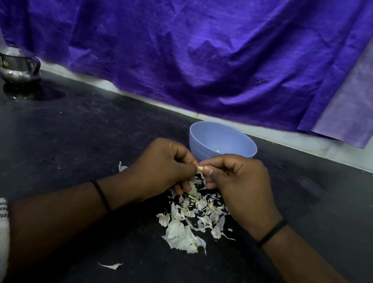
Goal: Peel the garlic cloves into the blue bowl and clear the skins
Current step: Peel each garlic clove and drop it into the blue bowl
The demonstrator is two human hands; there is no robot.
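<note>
While I scan from the biggest thing down, a purple cloth (173,35) hangs over the back wall above the dark countertop (82,138); a metal jug (18,65) stands far left; the blue bowl (222,142) sits just behind the hands; left hand (158,168) and right hand (240,182) meet fingertip to fingertip, both pinching one garlic clove (200,168); loose skins (192,216) lie heaped on the counter below and between the wrists.
</note>
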